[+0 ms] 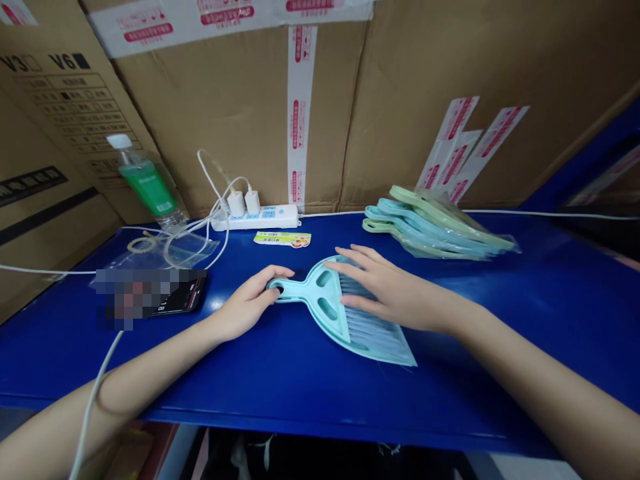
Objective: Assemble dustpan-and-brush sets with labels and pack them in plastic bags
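A light-blue hand brush [327, 293] lies flat on the blue table, nested on a matching dustpan [345, 345], with its grey-blue bristles pointing right. My left hand [250, 298] has its thumb and fingers closed round the looped handle end. Over the bristles rests my right hand [385, 287], its fingers spread and stretched out towards the left, lightly touching the brush. Behind it on the right lies a pile of bagged brush and dustpan sets [435, 227] in green and blue.
A white power strip [270, 218] with two plugged chargers sits against the cardboard boxes [240, 113]. A green-labelled bottle [150, 187], loose white cables, a plastic bag and a phone [183, 298] are on the left. A small colourful label [283, 239] lies near the strip.
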`<action>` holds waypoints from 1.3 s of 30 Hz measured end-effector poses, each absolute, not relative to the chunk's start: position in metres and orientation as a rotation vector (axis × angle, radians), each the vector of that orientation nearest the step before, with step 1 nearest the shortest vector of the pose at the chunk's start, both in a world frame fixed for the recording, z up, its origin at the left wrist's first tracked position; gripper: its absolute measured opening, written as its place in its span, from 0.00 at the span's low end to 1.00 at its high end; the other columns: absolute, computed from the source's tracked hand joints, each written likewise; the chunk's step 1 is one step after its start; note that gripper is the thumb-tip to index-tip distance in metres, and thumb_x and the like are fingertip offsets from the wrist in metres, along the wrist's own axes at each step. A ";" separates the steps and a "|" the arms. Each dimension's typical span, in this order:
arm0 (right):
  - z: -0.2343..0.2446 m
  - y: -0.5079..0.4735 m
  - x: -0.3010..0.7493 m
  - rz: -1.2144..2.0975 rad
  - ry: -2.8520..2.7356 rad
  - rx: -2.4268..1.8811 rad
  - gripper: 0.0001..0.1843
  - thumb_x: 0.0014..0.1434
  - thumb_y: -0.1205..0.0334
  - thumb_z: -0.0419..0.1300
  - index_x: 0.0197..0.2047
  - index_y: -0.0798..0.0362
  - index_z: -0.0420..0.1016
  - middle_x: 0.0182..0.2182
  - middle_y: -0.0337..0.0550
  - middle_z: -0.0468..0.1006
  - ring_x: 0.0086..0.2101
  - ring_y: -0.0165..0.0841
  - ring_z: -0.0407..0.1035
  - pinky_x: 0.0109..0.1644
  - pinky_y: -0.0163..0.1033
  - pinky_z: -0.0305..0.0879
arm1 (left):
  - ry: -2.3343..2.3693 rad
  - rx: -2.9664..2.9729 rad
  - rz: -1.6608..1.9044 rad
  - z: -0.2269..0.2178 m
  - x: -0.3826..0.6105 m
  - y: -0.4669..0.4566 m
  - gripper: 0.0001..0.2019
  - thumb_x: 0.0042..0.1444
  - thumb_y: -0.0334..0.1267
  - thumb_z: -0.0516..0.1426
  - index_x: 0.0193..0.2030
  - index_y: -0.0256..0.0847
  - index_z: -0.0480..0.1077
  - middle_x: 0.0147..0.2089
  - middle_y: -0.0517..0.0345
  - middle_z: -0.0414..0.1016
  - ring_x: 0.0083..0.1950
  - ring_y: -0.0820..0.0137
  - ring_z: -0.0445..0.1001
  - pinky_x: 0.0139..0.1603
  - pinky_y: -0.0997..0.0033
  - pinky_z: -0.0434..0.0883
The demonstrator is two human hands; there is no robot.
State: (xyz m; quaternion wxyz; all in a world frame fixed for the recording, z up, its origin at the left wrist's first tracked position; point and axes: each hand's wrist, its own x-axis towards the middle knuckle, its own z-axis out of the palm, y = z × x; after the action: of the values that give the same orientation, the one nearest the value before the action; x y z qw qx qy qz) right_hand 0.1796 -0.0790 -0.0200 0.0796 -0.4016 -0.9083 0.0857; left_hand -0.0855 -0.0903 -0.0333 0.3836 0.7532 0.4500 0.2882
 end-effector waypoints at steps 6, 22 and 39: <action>-0.021 -0.081 0.175 0.346 -2.774 -1.233 0.33 0.65 0.42 0.45 0.67 0.48 0.57 0.68 0.55 0.52 0.66 0.55 0.41 0.63 0.67 0.48 | 1.091 1.684 0.736 -0.033 -0.085 -0.087 0.11 0.58 0.36 0.50 0.46 0.40 0.68 0.32 0.60 0.72 0.31 0.72 0.71 0.30 0.73 0.68; -0.019 -0.085 0.171 0.571 -2.835 -1.253 0.43 0.60 0.33 0.45 0.71 0.48 0.45 0.71 0.54 0.34 0.66 0.58 0.26 0.63 0.70 0.39 | 0.968 1.480 0.556 -0.033 -0.089 -0.086 0.22 0.59 0.47 0.57 0.53 0.31 0.70 0.16 0.65 0.69 0.16 0.78 0.65 0.15 0.81 0.56; -0.025 -0.082 0.173 0.599 -2.818 -1.183 0.42 0.62 0.34 0.44 0.71 0.45 0.42 0.71 0.50 0.34 0.66 0.55 0.24 0.65 0.67 0.36 | 0.952 1.500 0.541 -0.033 -0.089 -0.086 0.25 0.56 0.50 0.59 0.53 0.31 0.70 0.16 0.65 0.69 0.16 0.78 0.67 0.16 0.82 0.60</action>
State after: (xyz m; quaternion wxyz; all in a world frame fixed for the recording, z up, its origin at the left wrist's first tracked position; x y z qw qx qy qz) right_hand 0.1732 -0.0817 -0.0250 0.0136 -0.3799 -0.9047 0.1922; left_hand -0.0894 -0.0863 -0.0332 0.5988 0.6469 0.4104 0.2333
